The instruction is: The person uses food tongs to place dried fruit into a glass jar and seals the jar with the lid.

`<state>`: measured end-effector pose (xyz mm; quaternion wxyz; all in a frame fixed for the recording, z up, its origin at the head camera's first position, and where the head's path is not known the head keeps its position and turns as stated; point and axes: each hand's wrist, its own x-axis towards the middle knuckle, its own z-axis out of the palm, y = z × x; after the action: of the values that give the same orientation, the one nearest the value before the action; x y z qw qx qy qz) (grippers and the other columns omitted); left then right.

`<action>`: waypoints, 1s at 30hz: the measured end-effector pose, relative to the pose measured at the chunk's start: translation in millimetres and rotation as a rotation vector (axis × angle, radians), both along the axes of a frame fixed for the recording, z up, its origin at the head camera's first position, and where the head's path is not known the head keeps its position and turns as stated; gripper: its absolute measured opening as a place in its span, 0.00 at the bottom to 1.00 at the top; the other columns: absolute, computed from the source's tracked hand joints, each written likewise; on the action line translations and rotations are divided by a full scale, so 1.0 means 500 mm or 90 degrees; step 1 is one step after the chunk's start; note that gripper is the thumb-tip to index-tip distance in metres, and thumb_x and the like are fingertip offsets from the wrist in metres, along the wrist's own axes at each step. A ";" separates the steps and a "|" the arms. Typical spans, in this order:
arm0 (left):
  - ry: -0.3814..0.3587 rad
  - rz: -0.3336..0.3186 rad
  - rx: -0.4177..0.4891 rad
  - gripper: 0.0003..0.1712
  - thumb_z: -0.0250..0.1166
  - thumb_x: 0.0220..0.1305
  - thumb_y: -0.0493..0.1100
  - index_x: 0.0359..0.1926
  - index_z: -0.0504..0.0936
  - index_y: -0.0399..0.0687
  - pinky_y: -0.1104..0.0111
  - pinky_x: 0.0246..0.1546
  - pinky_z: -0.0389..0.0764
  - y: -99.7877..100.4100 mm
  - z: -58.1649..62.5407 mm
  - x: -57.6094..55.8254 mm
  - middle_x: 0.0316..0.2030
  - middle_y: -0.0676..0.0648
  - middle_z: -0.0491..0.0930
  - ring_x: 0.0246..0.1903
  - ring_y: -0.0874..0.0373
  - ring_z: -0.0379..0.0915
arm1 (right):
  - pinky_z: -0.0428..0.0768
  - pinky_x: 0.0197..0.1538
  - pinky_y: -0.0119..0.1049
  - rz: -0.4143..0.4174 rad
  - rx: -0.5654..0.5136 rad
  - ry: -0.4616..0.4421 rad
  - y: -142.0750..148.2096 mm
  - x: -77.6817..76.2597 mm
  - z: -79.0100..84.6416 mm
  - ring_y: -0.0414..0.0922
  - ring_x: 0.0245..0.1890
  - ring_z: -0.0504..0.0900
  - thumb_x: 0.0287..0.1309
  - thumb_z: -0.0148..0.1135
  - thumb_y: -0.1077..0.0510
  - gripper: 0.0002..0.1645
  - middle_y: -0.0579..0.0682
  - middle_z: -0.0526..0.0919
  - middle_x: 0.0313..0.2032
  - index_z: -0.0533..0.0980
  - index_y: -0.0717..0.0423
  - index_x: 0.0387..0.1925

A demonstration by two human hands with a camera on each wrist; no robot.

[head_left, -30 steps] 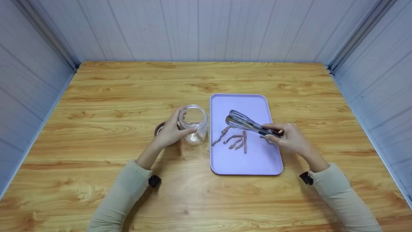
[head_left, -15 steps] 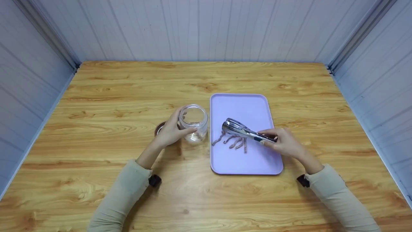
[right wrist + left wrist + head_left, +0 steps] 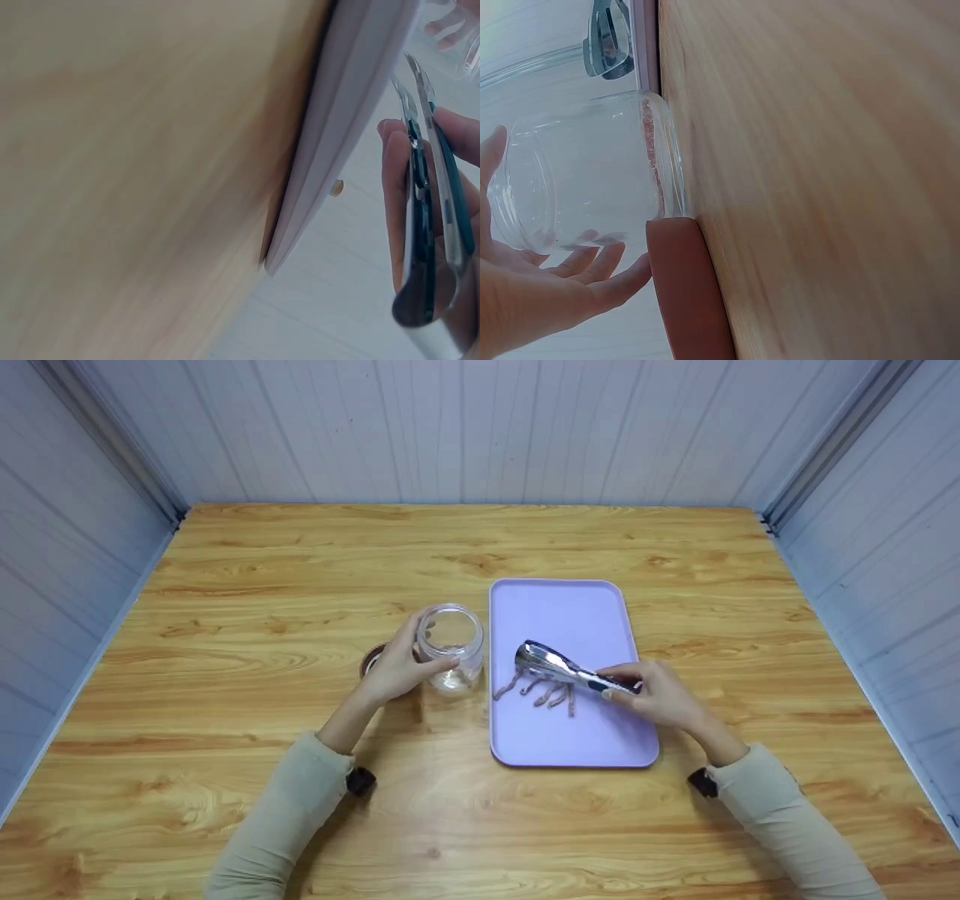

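My left hand (image 3: 395, 669) holds a clear jar (image 3: 459, 660) that stands uncovered on the table, its thumb and fingers around the side. A brown round lid (image 3: 370, 660) is partly hidden behind that hand; in the left wrist view the lid (image 3: 690, 292) lies against the jar's base. With my right hand (image 3: 661, 697) I grip silver food tongs (image 3: 561, 667) over a lilac tray (image 3: 570, 742). The tongs' slotted tips cover the upper ends of several thin brown dried strips (image 3: 541, 700). Whether the tips pinch any strip cannot be seen.
The wood-grain table (image 3: 420, 825) carries everything, with the tray just right of the jar. Pale panelled walls (image 3: 480, 427) stand at the back and both sides. In the right wrist view, a small brown piece (image 3: 337, 187) shows beyond the tray rim.
My right hand has brought the tongs down and slightly left onto the strips, and the arms of the tongs have come closer together. The left hand and jar have stayed put.
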<state>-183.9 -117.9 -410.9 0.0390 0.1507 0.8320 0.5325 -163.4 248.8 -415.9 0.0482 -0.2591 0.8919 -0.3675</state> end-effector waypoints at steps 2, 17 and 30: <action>-0.003 -0.002 0.000 0.48 0.69 0.46 0.51 0.64 0.53 0.47 0.57 0.56 0.56 0.000 0.003 0.002 0.58 0.38 0.58 0.58 0.47 0.53 | 0.73 0.28 0.31 0.001 -0.003 0.002 -0.001 0.000 -0.001 0.40 0.26 0.74 0.47 0.63 0.65 0.16 0.47 0.81 0.32 0.79 0.58 0.42; -0.010 -0.004 0.003 0.44 0.67 0.50 0.39 0.63 0.52 0.35 0.55 0.56 0.55 0.014 0.072 0.040 0.57 0.32 0.59 0.57 0.42 0.54 | 0.75 0.32 0.33 0.013 -0.016 0.000 -0.001 0.001 -0.002 0.39 0.29 0.76 0.46 0.62 0.68 0.16 0.44 0.82 0.33 0.80 0.56 0.41; -0.003 -0.010 0.003 0.47 0.69 0.47 0.51 0.64 0.53 0.48 0.55 0.55 0.56 -0.002 0.003 0.001 0.57 0.35 0.60 0.57 0.44 0.54 | 0.73 0.24 0.31 -0.017 -0.033 -0.038 0.003 0.005 0.010 0.41 0.23 0.74 0.47 0.61 0.69 0.16 0.49 0.81 0.31 0.79 0.58 0.41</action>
<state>-183.4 -118.7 -409.4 0.0450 0.1563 0.8295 0.5343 -160.9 250.5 -410.8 0.0629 -0.2374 0.8835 -0.3988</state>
